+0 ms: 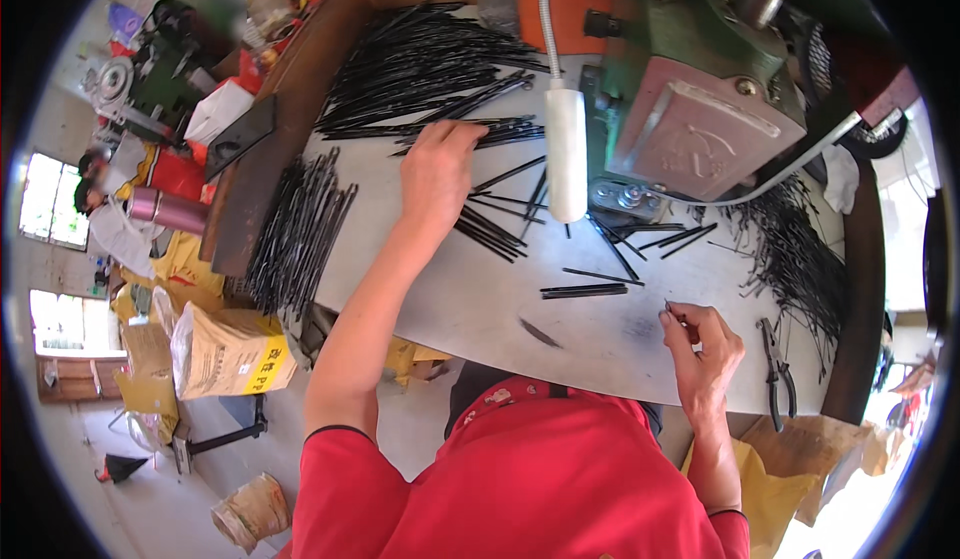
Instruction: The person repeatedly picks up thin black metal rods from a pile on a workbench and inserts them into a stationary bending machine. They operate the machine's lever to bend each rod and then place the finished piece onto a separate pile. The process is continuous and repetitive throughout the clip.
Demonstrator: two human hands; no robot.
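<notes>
My left hand (437,174) reaches to the far side of the metal table, its fingers bent onto thin black rods (515,131) at the near edge of a large heap (420,64). Its fingertips are partly hidden. Close to the front edge, my right hand (705,344) is closed in a pinch; a tiny dark tip shows at the fingers, too small to name. Between the hands lie loose black rods (583,291) and a small bundle (490,232). Pliers with dark handles (775,374) rest right of my right hand.
A green machine with a pinkish cover plate (705,129) stands at the back right, a white tubular lamp (567,154) hanging beside it. More black rods are stacked at left (300,229); a tangle of thin black pieces (795,249) lies at right. A wooden board (250,159) borders the left side.
</notes>
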